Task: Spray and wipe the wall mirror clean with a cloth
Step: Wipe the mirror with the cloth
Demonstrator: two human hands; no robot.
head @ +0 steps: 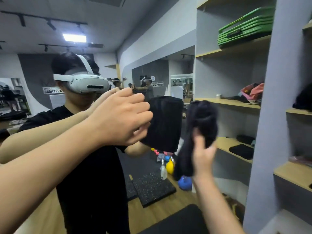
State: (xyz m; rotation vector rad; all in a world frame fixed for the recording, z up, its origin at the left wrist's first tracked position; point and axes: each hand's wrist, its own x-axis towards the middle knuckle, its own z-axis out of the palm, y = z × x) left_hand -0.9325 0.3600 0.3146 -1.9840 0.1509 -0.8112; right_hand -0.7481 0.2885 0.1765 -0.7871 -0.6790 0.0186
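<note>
Cloth (200, 125) is sitting bunched in the right hand (203, 154), raised in front of the mirror (101, 31), with a tail hanging below the palm. The right fingers are curling round the bunch, thumb lying up along it; motion blur is hiding the fingertips. The left hand (121, 115) is reaching across at the same height, fingers curled together, thumb and forefinger seemingly pinching the edge of a flat dark panel beside it. Whether that panel is a spread part of the cloth or only its reflection, I cannot tell. The bottle (163, 171) is standing down on the floor, well apart from both hands, apparently seen in the glass.

Judging from this, the person is readying or refolding the cloth for wiping, not wiping yet.

Risks from here:
- The loose tail is dangling free; a fast sweep could be dragging it over the glass and leaving streaks.
- The grip on the bunch is looking light, so a hard stroke could be pulling the cloth out of the fingers.
- With the bottle out of reach, dry wiping could just be smearing marks around.
- The shelves (233, 102) are standing just beside the mirror's edge, so a wide stroke could be knocking knuckles into them.
</note>
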